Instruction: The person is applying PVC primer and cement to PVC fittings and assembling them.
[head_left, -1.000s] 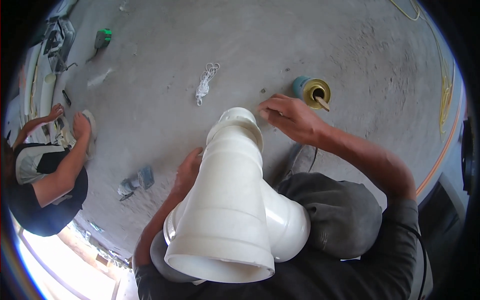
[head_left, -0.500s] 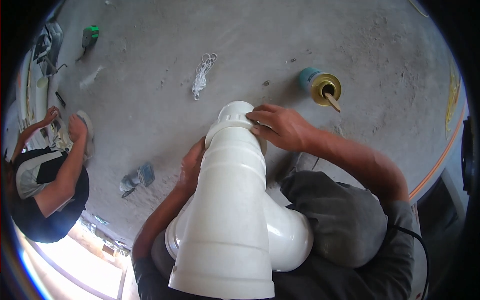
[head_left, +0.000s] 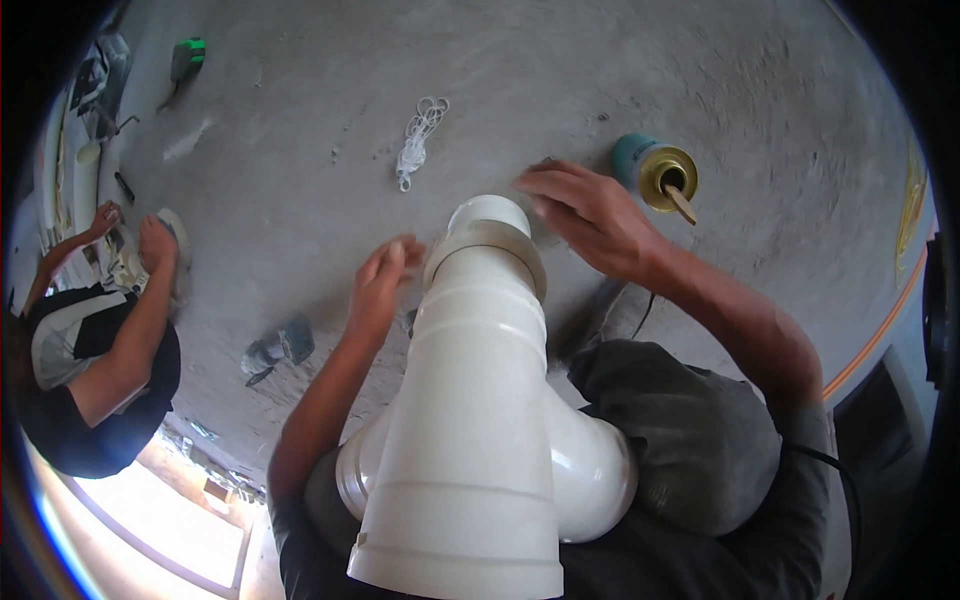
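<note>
A large white plastic pipe fitting (head_left: pixel 480 400) with side branches points away from me, close against my body. Around its narrower far end sits a pale collar (head_left: pixel 487 240). Just left of that collar is my left hand (head_left: pixel 378 290), off the fitting, fingers loosely bent and apart, a little blurred. On the other side my right hand (head_left: pixel 595 220) hovers apart from the pipe's far end, its fingers stretched out with nothing visible in them. Beyond it stands a teal tin (head_left: pixel 635 160) with a gold-coloured top, and a wooden stick (head_left: pixel 682 205) pokes out of its opening.
A bundle of white string (head_left: pixel 418 145) lies on the concrete floor (head_left: pixel 520 80). At far left are a green and black tape measure (head_left: pixel 187 60) and a crouching person (head_left: pixel 100 370). A grey tool (head_left: pixel 280 348) rests left of my left arm. An orange hose (head_left: pixel 870 345) runs at right.
Both hands have come off the collar: the left has moved up and outward, the right up and to the right. The ribbed surface on the collar no longer shows.
</note>
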